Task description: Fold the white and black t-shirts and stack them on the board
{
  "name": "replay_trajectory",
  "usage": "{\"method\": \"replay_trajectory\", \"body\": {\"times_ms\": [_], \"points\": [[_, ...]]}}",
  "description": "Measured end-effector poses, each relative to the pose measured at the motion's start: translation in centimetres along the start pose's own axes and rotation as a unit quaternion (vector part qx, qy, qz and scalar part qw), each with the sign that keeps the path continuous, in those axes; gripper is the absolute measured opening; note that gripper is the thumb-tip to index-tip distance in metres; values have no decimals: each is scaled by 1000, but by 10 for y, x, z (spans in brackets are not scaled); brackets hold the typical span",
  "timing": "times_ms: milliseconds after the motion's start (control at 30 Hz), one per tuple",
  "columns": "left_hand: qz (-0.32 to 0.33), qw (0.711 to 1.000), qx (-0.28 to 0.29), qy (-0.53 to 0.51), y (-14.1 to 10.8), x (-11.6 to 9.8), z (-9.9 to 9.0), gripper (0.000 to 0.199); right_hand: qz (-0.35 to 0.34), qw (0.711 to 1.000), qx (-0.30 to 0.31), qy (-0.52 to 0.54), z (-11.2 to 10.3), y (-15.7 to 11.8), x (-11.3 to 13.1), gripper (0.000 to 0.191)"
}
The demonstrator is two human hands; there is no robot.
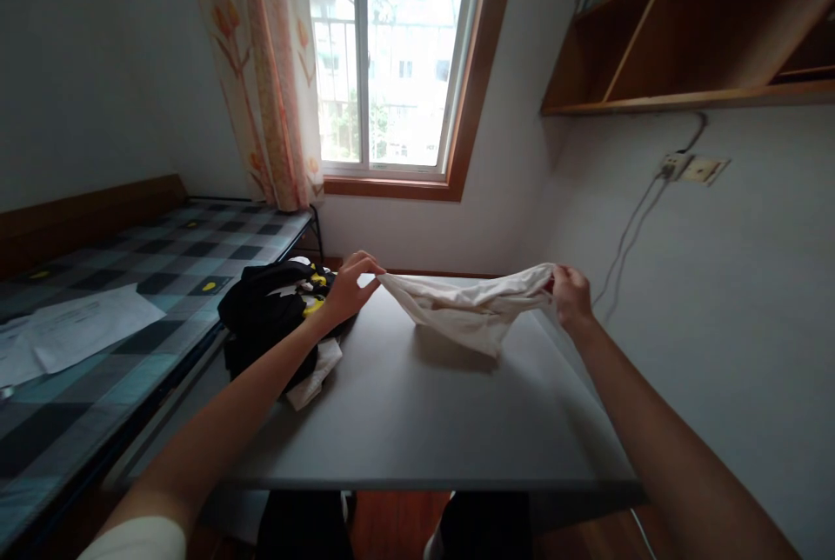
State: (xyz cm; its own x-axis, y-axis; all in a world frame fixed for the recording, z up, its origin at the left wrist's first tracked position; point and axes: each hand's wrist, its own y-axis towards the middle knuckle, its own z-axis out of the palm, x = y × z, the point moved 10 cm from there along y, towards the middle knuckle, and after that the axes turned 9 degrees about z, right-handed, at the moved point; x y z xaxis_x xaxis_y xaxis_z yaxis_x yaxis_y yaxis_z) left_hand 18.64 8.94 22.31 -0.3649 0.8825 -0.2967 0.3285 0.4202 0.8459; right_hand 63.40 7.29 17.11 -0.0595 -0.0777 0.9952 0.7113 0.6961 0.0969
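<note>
A thin white cloth (463,303) hangs stretched between my two hands above the grey table (457,438), its middle sagging toward the tabletop. My left hand (356,283) pinches one corner between thumb and fingers. At the other end my right hand (570,295) is closed on the cloth's bunched edge. Beside my left forearm lies a pile of black clothes (261,308) with yellow and white patches. A piece of white fabric (317,376) sticks out from under that pile.
To the left stands a bed with a checked sheet (241,234) and white papers (84,330) on it. A curtained window (404,64) is ahead. Wooden shelves (684,99) hang at the upper right, above a wall socket (691,169) with cables.
</note>
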Motion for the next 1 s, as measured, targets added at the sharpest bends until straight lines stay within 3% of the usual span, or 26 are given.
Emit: {"method": "replay_trajectory", "body": {"times_ms": [33, 100, 167, 233, 300, 333, 433, 533, 600, 667, 767, 900, 1000], "points": [[25, 999, 22, -2, 8, -15, 11, 7, -13, 999, 29, -4, 20, -13, 11, 17], [59, 997, 57, -5, 23, -41, 35, 6, -63, 980, 189, -31, 80, -51, 39, 21], [90, 991, 93, -21, 37, -65, 57, 8, -80, 942, 325, 5, 128, -94, 62, 28], [112, 984, 126, -58, 48, -80, 72, 11, -74, 925, 368, 55, 152, -114, 81, 32], [108, 981, 126, -103, 56, -80, 69, 12, -68, 937, 333, 81, 152, -105, 92, 31], [92, 983, 105, -118, 59, -72, 59, 12, -67, 950, 294, 85, 144, -91, 95, 28], [8, 992, -42, -119, 57, -22, -3, 7, -66, 983, 150, 81, 95, -37, 92, 17], [-72, 971, -217, -65, 33, 34, -79, 9, -28, 997, 25, 71, 35, 8, 71, 18], [-109, 963, -240, -54, 19, 61, -102, 12, -16, 999, 4, 38, 14, 22, 59, 23], [-127, 966, -218, -59, 13, 74, -105, 11, -23, 1000, 5, 7, 8, 24, 54, 22], [-122, 976, -172, -60, 16, 71, -86, 8, -63, 997, 39, 6, 25, 10, 62, 17], [-82, 986, -135, -62, 37, 37, -50, 9, -92, 981, 171, 21, 83, -33, 83, 25], [-60, 991, -88, -78, 55, 14, -25, 8, -95, 950, 293, 48, 124, -65, 97, 30]]}}
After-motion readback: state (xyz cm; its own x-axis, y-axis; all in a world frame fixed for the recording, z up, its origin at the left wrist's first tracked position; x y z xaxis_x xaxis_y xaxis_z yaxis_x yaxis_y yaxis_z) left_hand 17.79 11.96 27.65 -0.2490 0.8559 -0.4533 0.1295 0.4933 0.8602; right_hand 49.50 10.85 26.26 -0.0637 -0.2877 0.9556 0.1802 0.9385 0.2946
